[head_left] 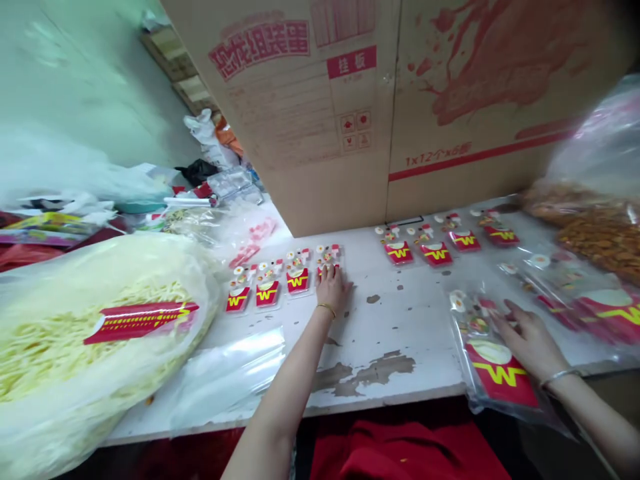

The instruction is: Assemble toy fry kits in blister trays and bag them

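My left hand (331, 290), with a gold bangle at the wrist, has its closed fingers on a small clear packet (327, 255) that holds a red carton with a yellow W and tiny food-shaped pieces. The fingers partly cover that carton. Left of it, similar packets (267, 292) lie in a row. My right hand (533, 340), wearing a silver bangle, grips the side of a larger clear plastic bag (493, 360) that overhangs the table's front edge. Inside the bag show a bigger red carton with a yellow W and small food pieces.
A large cardboard box (340, 127) stands along the table's back. More packets (436, 253) line its foot. A big bag of pale yellow strips (45, 340) fills the left; a bag of brown pieces (600, 233) stands right. Flat clear plastic (230, 373) lies near the front.
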`<state>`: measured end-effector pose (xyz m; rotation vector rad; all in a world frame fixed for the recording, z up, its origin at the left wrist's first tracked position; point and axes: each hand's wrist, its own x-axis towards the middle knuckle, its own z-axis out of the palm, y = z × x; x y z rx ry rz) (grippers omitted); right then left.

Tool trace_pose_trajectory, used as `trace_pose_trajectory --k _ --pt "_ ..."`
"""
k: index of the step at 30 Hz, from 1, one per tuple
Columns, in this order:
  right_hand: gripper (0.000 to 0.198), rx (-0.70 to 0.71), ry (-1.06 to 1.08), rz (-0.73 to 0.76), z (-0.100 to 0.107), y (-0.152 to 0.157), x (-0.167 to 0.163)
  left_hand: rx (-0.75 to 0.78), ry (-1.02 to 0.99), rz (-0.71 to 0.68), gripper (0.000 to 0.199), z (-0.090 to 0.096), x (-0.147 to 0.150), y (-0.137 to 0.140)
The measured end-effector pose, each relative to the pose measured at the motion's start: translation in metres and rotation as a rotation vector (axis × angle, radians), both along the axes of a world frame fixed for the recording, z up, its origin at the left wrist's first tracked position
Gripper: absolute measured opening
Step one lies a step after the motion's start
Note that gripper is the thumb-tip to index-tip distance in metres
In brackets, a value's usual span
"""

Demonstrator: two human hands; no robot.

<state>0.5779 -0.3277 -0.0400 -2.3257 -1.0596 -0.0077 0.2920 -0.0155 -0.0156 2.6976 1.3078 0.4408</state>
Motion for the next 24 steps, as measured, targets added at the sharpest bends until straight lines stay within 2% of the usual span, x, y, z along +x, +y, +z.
trace_pose_trajectory --k 2,4,6,8,11,14,16,17,19,21,22,24 --pt "0.073 -0.010 -0.085 0.007 0.010 0.001 -0.004 -0.033 0.036 -0.074 0.053 -0.008 -0.013 -0.003" --pt "0.072 0.033 -0.151 0.107 0.029 0.008 -0.017 -0.063 0.042 -0.177 0.052 -0.010 -0.025 -0.016" --pt "0.068 0.077 -0.191 0.313 0.045 0.020 -0.037 -0.089 0.043 -0.334 0.054 -0.008 -0.040 -0.039" --pt "0.071 0.068 -0.206 0.573 0.053 0.038 -0.064 -0.114 0.044 -0.525 0.059 -0.003 -0.058 -0.070" --pt "0.092 -0.031 -0.271 0.911 0.045 0.070 -0.109 -0.142 0.037 -0.678 0.060 0.002 -0.084 -0.118" --pt "0.113 -0.111 -0.325 1.168 0.029 0.105 -0.146 -0.148 -0.016 -0.663 0.058 0.007 -0.105 -0.150" --pt "0.122 -0.157 -0.338 1.287 0.021 0.124 -0.162 -0.148 -0.107 -0.557 0.054 0.012 -0.120 -0.153" --pt "0.123 -0.191 -0.340 1.326 0.019 0.131 -0.168 -0.139 -0.166 -0.432 0.048 0.014 -0.129 -0.150" --pt "0.123 -0.264 -0.340 1.352 0.019 0.141 -0.177 -0.100 -0.248 -0.033 0.036 0.016 -0.149 -0.135" --pt "0.120 -0.314 -0.334 1.314 0.021 0.143 -0.186 -0.069 -0.219 0.382 0.033 0.014 -0.170 -0.116" --pt "0.117 -0.324 -0.330 1.275 0.022 0.142 -0.191 -0.073 -0.167 0.526 0.034 0.012 -0.181 -0.107" --pt "0.109 -0.328 -0.323 1.186 0.024 0.138 -0.201 -0.110 -0.050 0.646 0.034 0.005 -0.197 -0.094"
